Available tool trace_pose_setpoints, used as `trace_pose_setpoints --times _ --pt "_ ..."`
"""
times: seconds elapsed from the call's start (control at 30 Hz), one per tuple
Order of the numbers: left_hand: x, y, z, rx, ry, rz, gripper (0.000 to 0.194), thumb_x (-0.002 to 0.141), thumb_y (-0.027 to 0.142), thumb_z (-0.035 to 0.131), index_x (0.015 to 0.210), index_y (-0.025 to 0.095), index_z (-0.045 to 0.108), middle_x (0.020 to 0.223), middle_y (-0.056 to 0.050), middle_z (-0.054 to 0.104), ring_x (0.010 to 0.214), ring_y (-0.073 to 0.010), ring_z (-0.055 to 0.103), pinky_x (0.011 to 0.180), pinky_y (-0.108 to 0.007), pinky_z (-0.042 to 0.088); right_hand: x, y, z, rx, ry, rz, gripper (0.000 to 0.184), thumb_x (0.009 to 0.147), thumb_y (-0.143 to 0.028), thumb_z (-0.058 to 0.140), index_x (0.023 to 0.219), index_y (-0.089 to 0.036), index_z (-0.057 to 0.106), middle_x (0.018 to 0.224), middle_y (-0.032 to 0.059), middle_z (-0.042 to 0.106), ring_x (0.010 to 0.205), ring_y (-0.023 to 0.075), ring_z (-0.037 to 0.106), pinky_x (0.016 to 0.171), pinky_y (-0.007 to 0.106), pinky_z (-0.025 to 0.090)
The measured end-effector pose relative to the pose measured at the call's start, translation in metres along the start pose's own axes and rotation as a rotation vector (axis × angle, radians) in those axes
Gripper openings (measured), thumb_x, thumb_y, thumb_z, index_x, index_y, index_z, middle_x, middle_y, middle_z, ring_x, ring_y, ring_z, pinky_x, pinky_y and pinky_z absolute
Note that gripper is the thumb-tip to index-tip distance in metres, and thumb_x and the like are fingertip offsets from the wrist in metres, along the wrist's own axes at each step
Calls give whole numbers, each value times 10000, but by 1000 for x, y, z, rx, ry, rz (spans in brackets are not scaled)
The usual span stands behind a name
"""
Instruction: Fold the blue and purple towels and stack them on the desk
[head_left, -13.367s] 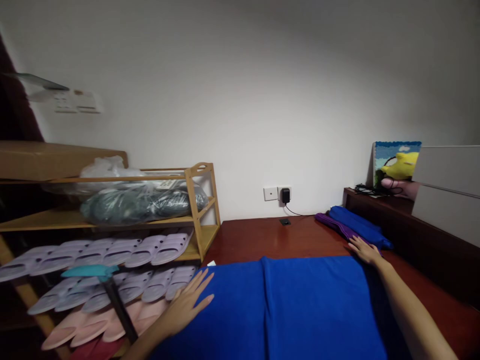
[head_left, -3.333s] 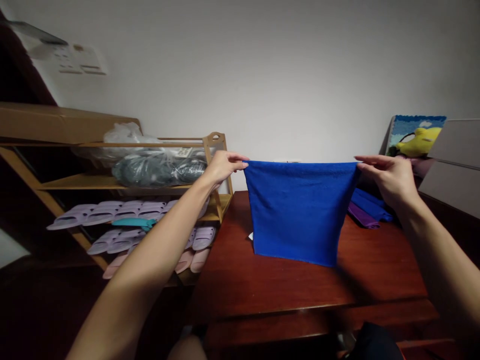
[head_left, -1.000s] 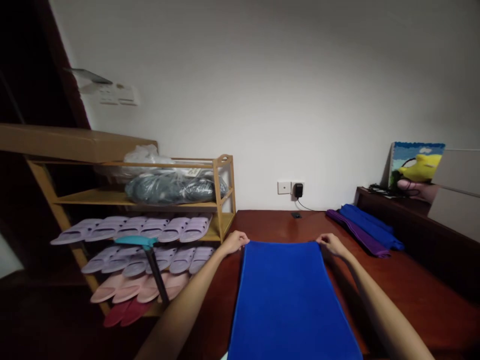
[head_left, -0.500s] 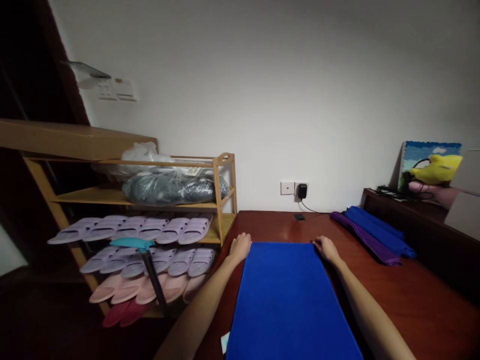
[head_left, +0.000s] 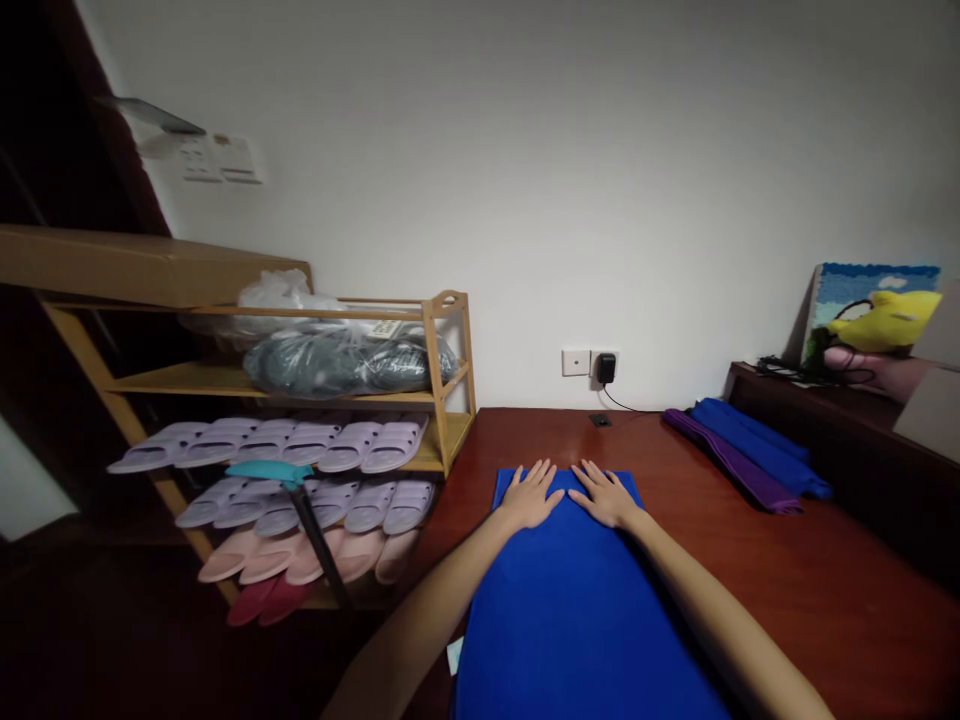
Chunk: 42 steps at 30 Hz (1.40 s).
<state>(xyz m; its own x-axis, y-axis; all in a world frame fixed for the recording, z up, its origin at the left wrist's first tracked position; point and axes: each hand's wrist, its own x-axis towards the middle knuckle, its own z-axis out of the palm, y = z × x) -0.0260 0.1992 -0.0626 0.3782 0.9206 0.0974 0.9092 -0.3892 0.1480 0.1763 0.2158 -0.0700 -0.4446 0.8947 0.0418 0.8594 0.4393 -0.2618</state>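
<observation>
A blue towel (head_left: 577,610) lies folded lengthwise on the dark red wooden table (head_left: 810,580), running from the near edge toward the wall. My left hand (head_left: 531,494) rests flat on its far end, fingers spread. Close beside it my right hand (head_left: 606,496) lies flat too, palm down and fingers apart. Neither hand holds anything.
Folded blue (head_left: 757,445) and purple (head_left: 731,462) towels lie at the table's right back. A wooden rack (head_left: 446,385) with several slippers and bagged items stands left. A charger (head_left: 606,367) is plugged into the wall. A raised ledge (head_left: 840,420) with a picture borders the right.
Both hands left the towel's far corners and came together on the middle of its far end, lying flat. Earlier the towel was held up in the air, then laid down.
</observation>
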Motion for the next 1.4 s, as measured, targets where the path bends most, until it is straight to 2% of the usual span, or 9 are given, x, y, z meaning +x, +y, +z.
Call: trace_pose_setpoints --times 0.13,0.3,0.6,0.87,1.0,1.07,1.23,1.33,1.4 --pt "-11 -6 -3 13 57 -88 684 921 544 141 1454 120 202 1524 -113 147 1405 -232 86 1116 -468 98 -9 9 -2 -26 86 87 783 839 -712 120 1466 -244 170 1534 60 107 1410 203 34 1120 407 31" --pt "-23 -18 1 5 -12 -112 740 897 610 138 1448 124 224 1519 -130 157 1403 -249 95 1110 -483 102 -17 27 4 -16 29 165 821 810 -751 130 1462 -254 178 1537 74 77 1409 215 17 1118 426 49" --pt "-6 -27 1 -3 -16 -109 736 896 618 121 1445 143 237 1520 -107 162 1403 -235 101 1107 -491 111 -2 39 0 -20 27 140 806 818 -741 139 1457 -255 195 1533 61 117 1409 201 36 1121 405 52" --pt "-3 -26 -3 5 76 -117 636 939 523 95 1436 161 262 1514 -90 213 1400 -198 128 1116 -434 117 3 39 -4 -23 87 133 790 836 -719 115 1450 -237 235 1526 65 154 1407 200 67 1123 405 64" --pt "-25 -10 -14 24 167 -123 616 953 477 122 1416 115 309 1507 -117 230 1398 -205 140 1120 -388 133 -12 28 -10 -21 149 149 779 857 -686 86 1453 -206 231 1531 62 126 1409 196 34 1129 393 27" --pt "-47 1 -18 8 140 -79 640 944 515 151 1433 121 270 1511 -117 210 1396 -220 150 1111 -399 168 -30 20 -13 7 142 134 782 855 -688 95 1459 -205 211 1531 61 116 1409 196 36 1130 389 55" --pt "-100 17 -17 -11 36 102 682 913 598 209 1464 198 171 1524 -84 159 1401 -221 122 1121 -438 139 -82 2 -8 27 39 -18 751 842 -707 182 1463 -285 157 1533 24 65 1408 212 25 1132 413 71" --pt "-110 21 -18 -22 -17 108 643 914 595 224 1451 241 224 1516 -71 197 1397 -228 136 1118 -460 142 -95 -5 -8 5 -7 -19 746 841 -707 187 1460 -290 165 1531 20 69 1407 220 44 1132 431 71" --pt "-112 24 -21 -23 -6 103 621 920 578 237 1446 248 240 1514 -68 203 1396 -239 139 1117 -474 144 -100 -10 -12 -2 -4 -7 747 845 -701 186 1460 -279 168 1530 24 65 1407 224 43 1133 439 72"
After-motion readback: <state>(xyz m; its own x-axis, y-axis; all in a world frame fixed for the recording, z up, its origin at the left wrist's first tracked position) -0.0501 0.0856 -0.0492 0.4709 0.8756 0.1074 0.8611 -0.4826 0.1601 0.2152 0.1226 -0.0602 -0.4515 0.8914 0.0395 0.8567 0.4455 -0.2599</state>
